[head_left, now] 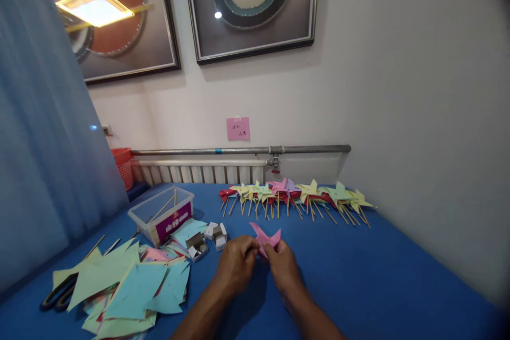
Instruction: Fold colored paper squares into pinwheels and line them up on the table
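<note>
Pink paper pinwheel (266, 239) pinched between both grips, left hand (236, 266) and right hand (283, 268) equally near, blades fanning toward desk's (378, 276) far edge.

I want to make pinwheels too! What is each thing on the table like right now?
pink pinwheel: partly folded, no stick, held by left hand and right hand.
row of pinwheels: finished, on sticks, lying down.
plastic box: open, sticks inside.
paper pieces: loosely piled.
scissors: half covered.

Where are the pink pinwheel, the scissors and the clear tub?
pink pinwheel (266, 238), head view, on the paper blade above both hands.
scissors (59, 293), head view, on the dark handles sticking out from under the paper.
clear tub (162, 217), head view, on its front wall.
</note>
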A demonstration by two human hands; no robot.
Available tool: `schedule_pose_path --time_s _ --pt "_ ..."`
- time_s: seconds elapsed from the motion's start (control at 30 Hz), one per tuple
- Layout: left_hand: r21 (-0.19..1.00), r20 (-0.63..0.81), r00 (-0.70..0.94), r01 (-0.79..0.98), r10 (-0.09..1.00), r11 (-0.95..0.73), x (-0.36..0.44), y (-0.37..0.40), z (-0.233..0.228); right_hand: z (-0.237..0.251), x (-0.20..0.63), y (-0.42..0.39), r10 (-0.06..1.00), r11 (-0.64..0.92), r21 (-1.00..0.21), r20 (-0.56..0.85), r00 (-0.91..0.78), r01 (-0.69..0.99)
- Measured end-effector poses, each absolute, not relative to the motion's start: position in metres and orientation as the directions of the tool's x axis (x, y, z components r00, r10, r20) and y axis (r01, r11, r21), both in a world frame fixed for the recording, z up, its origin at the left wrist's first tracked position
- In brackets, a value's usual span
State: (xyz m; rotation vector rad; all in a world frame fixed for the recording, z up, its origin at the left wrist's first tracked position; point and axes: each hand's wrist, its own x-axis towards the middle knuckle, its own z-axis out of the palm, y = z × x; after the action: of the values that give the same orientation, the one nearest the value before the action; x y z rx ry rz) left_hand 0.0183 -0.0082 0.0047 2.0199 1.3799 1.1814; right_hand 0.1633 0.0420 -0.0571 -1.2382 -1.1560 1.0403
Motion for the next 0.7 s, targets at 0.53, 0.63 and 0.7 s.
schedule_pose_path --time_s 0.53,0.63,0.7 --pt "0.700 0.471 0.141 0.540 0.871 -0.466 0.015 -0.006 0.001 -0.046 0.166 0.037 0.980 0.094 -0.991 0.109 0.166 0.095" --pt "0.693 0.539 0.152 0.479 0.828 -0.539 0.018 -0.005 -0.004 -0.042 0.165 0.033 0.976 0.145 -0.979 0.165 0.140 0.143" --pt "0.728 0.545 0.113 0.429 0.831 -0.535 0.022 -0.004 -0.008 -0.041 0.164 0.031 0.976 0.161 -0.979 0.176 0.127 0.122"
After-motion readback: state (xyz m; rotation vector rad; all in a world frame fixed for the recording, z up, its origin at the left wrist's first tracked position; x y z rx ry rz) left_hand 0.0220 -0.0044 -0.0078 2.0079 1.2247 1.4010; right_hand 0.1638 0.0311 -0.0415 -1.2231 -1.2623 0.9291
